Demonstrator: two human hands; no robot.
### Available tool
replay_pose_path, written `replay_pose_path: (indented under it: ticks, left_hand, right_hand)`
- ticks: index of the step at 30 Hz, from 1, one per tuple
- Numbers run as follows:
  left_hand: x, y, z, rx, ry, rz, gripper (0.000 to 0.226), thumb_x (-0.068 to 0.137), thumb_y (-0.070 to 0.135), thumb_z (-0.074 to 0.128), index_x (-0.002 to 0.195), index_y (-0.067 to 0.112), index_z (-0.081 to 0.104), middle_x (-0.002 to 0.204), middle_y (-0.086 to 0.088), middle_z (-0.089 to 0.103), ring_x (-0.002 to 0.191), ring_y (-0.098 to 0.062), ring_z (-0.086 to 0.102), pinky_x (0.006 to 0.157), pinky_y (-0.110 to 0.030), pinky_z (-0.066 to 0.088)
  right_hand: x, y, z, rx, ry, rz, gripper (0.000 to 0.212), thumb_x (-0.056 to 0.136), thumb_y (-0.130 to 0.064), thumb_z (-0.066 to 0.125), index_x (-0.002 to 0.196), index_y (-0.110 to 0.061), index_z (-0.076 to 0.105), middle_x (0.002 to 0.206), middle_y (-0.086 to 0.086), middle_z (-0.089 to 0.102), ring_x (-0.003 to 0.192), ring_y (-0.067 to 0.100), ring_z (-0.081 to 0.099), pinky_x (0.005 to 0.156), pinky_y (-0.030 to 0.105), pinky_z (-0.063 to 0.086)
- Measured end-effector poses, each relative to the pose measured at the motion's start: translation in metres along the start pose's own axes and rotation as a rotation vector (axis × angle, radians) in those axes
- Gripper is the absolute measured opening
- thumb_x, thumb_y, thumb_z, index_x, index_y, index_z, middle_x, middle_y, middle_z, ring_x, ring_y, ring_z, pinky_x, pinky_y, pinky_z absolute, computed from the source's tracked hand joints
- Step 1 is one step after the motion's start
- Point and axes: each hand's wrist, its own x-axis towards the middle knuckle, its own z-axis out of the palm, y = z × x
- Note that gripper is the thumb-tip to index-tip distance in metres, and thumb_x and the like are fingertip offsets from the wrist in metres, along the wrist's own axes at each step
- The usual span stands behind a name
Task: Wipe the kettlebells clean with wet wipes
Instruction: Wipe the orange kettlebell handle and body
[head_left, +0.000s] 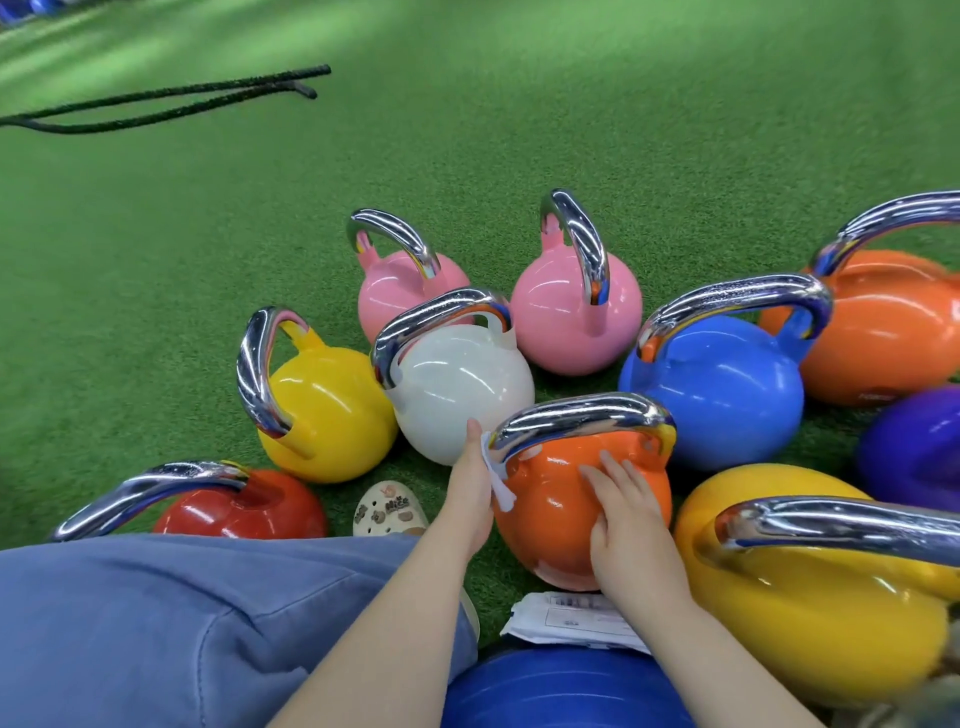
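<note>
An orange kettlebell (556, 514) with a chrome handle stands on the green turf right in front of me. My left hand (470, 486) presses a white wet wipe (496, 470) against its left side, just under the handle's end. My right hand (626, 506) lies flat on the front of the orange body, fingers spread. A white pack of wipes (571, 616) lies on the turf just below the kettlebell.
Around it stand a white kettlebell (462, 395), yellow (327, 410), red (239, 506), two pink (574, 312), blue (722, 395), another orange (883, 327), purple (914, 447) and large yellow (810, 592). A black rope (171, 104) lies far left. My shoe (387, 509) shows.
</note>
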Motion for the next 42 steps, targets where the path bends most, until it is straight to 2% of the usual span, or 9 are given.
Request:
replay_pose_path:
  ticks: [5,10,19,24,27,30,35,39,42]
  left_hand:
    - [0.001,-0.006,-0.003,-0.068,0.031,-0.023,0.056,0.096,0.048,0.035,0.122,0.002,0.056,0.058,-0.008,0.070,0.064,-0.021,0.066,0.067,-0.033,0.051]
    - [-0.017,0.020,0.016,0.162,0.086,0.044,0.047,0.094,0.041,0.047,0.120,0.003,0.055,0.095,-0.013,0.067,0.083,-0.026,0.060,0.081,-0.034,0.047]
    - [-0.040,0.041,0.073,1.799,-0.013,0.726,0.051,0.102,0.016,0.024,0.149,0.011,0.004,0.125,-0.018,0.051,0.109,-0.034,0.052,0.077,-0.040,0.041]
    - [-0.052,0.012,0.116,2.010,0.001,0.956,0.054,0.102,0.037,0.017,0.107,0.006,0.062,0.105,-0.012,0.066,0.096,-0.030,0.060,0.063,-0.030,0.032]
    - [-0.053,-0.001,0.120,2.017,0.030,1.034,0.055,0.102,0.040,0.019,0.094,0.008,0.064,0.097,-0.011,0.067,0.090,-0.029,0.060,0.064,-0.032,0.025]
    - [-0.052,0.007,0.102,1.936,0.078,1.072,0.051,0.102,0.037,0.019,0.103,0.011,0.063,0.098,-0.010,0.068,0.093,-0.029,0.063,0.069,-0.034,0.033]
    - [-0.040,0.033,0.046,1.140,0.152,0.560,0.038,0.102,0.030,0.024,0.124,0.007,0.045,0.111,-0.018,0.060,0.098,-0.033,0.057,0.076,-0.036,0.042]
    - [-0.018,0.022,0.013,0.476,0.160,0.115,0.059,0.097,0.052,0.028,0.115,0.003,0.057,0.048,-0.008,0.060,0.034,-0.016,0.048,0.050,-0.024,0.041]
    - [-0.016,0.020,0.011,0.439,0.200,0.072,0.062,0.093,0.053,0.038,0.119,0.000,0.057,0.031,-0.003,0.051,0.034,-0.018,0.048,0.054,-0.025,0.039]
  right_hand:
    - [-0.002,0.003,0.001,-0.016,0.000,-0.018,0.060,0.090,-0.001,0.039,0.144,-0.026,0.031,0.157,-0.007,0.013,0.145,0.014,0.005,0.113,0.024,0.019]
    - [-0.001,0.002,0.001,-0.004,0.013,-0.012,0.062,0.089,0.001,0.038,0.143,-0.027,0.032,0.157,-0.008,0.012,0.145,0.013,0.005,0.113,0.023,0.017]
    - [-0.001,0.000,0.005,0.012,0.060,-0.006,0.065,0.086,0.001,0.040,0.144,-0.026,0.031,0.157,-0.008,0.013,0.145,0.014,0.005,0.114,0.023,0.015]
    - [0.006,0.006,0.014,-0.017,0.120,-0.007,0.056,0.082,0.002,0.049,0.134,-0.021,0.050,0.143,-0.005,0.044,0.139,0.019,0.031,0.107,0.022,0.024]
    - [0.008,0.009,0.017,-0.042,0.167,-0.011,0.039,0.079,-0.003,0.061,0.113,-0.022,0.064,0.119,-0.003,0.064,0.120,0.020,0.055,0.096,0.019,0.030]
    - [0.006,0.005,0.013,0.044,0.176,0.006,0.054,0.081,0.004,0.049,0.128,-0.021,0.056,0.138,-0.005,0.051,0.135,0.019,0.037,0.104,0.023,0.031]
    - [0.004,-0.004,0.008,0.037,0.132,0.050,0.056,0.085,0.001,0.041,0.136,-0.024,0.047,0.152,-0.007,0.030,0.141,0.015,0.020,0.113,0.025,0.020]
    - [0.002,-0.006,0.008,0.035,0.140,0.060,0.054,0.087,-0.002,0.040,0.136,-0.024,0.046,0.152,-0.007,0.029,0.141,0.016,0.020,0.112,0.028,0.023]
    - [0.002,-0.004,0.002,0.044,0.121,0.043,0.054,0.088,-0.003,0.039,0.136,-0.026,0.045,0.152,-0.009,0.028,0.141,0.015,0.019,0.113,0.026,0.021]
